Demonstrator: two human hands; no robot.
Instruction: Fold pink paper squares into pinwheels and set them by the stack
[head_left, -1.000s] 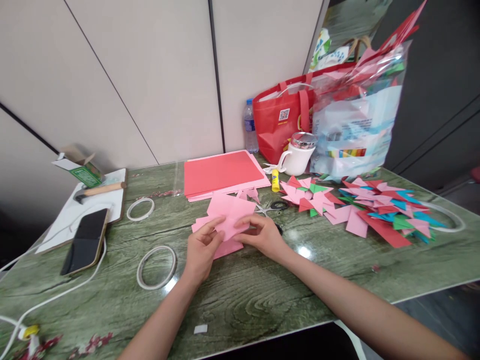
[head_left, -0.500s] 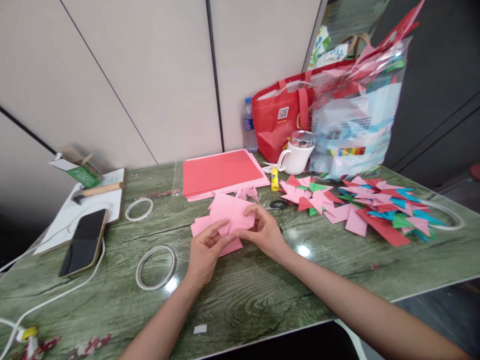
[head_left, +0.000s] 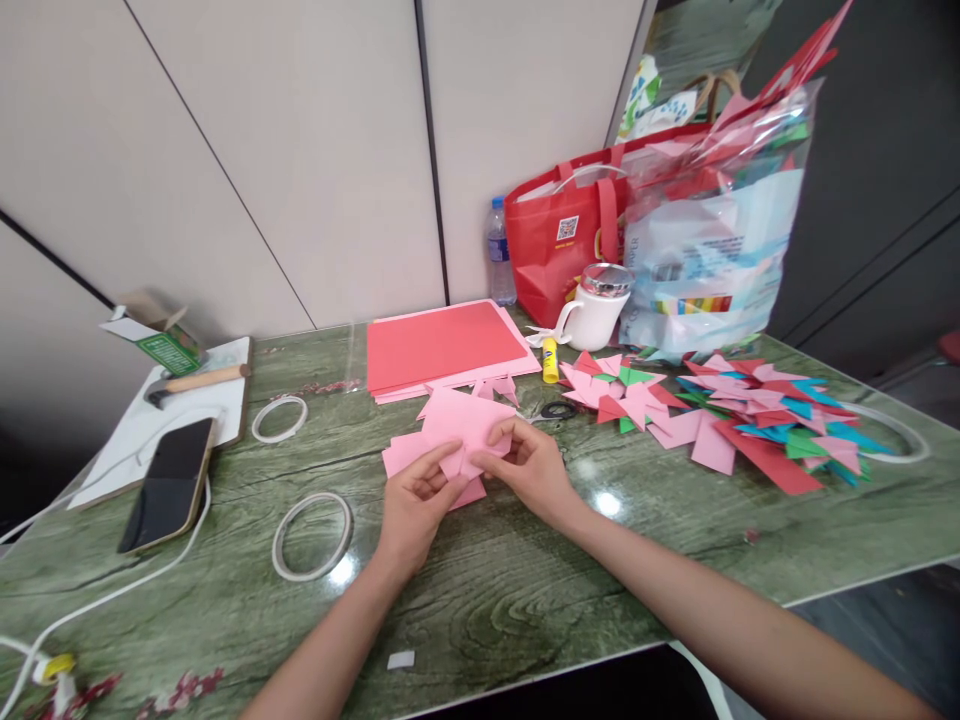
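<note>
We have both hands close together near the middle of the frame, working on one piece of pink paper (head_left: 457, 415). Our left hand (head_left: 414, 505) pinches its lower left edge between thumb and fingers, and our right hand (head_left: 536, 475) grips its right side in the same way; the thumbs nearly meet at the lower edge. The paper looks folded, though our fingers hide part of it. Just under and beside it, at centre, we see other pink sheets (head_left: 400, 455) on the green table (head_left: 525, 610).

Right above the paper lie small folded pink pieces (head_left: 501, 386), and to their right black-handled scissors (head_left: 558, 411), partly hidden. Near these stands a yellow glue stick (head_left: 550, 362). In the upper middle we have a stack of red and pink sheets (head_left: 450, 345). Left of our hands are two tape rings, a nearer one (head_left: 278, 545) and a farther one (head_left: 257, 425).

At right we see a heap of folded red, pink, green and blue pieces (head_left: 765, 398). Behind it, toward the upper right, stand a white mug (head_left: 598, 320), a water bottle (head_left: 499, 250), a red bag (head_left: 544, 270) and a clear plastic bag (head_left: 705, 265) packed with coloured paper. At left we find a phone (head_left: 169, 485), and a hammer (head_left: 206, 380) resting on a white board (head_left: 112, 465) beside an opened green-and-white box (head_left: 169, 348). A white scrap (head_left: 400, 659) lies at lower centre.
</note>
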